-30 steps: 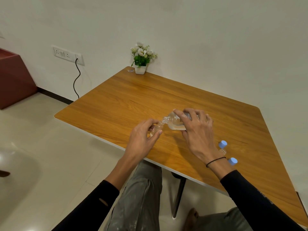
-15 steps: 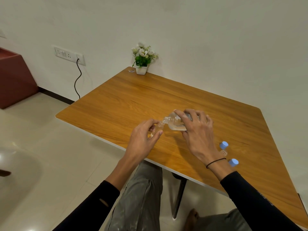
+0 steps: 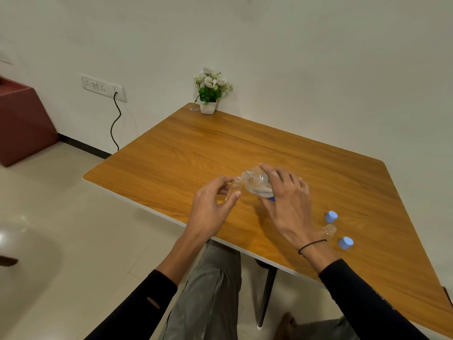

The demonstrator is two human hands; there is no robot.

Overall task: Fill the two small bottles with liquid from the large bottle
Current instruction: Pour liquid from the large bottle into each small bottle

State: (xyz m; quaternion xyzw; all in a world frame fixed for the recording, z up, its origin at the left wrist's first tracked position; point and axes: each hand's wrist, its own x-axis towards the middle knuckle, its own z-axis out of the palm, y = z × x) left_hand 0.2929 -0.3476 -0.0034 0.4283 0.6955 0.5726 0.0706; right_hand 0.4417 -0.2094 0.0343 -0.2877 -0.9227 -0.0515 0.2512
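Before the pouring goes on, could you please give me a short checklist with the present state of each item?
1. Clear large bottle gripped by right hand, tilted: ok.
2. Clear small bottle held by left hand: ok.
3. Mouths aligned: ok, they look close together.
4. Small bottle's fill level: cannot tell.
5. Second small clear bottle uncapped on wooden table: ok.
6. Two blue caps on table: ok.

Light: even, soft, indoor | Glare: pale sheen on floor (image 3: 73, 217) left of table (image 3: 196, 148) | Shadows: faint | Edges: wide-angle bending; slight softness
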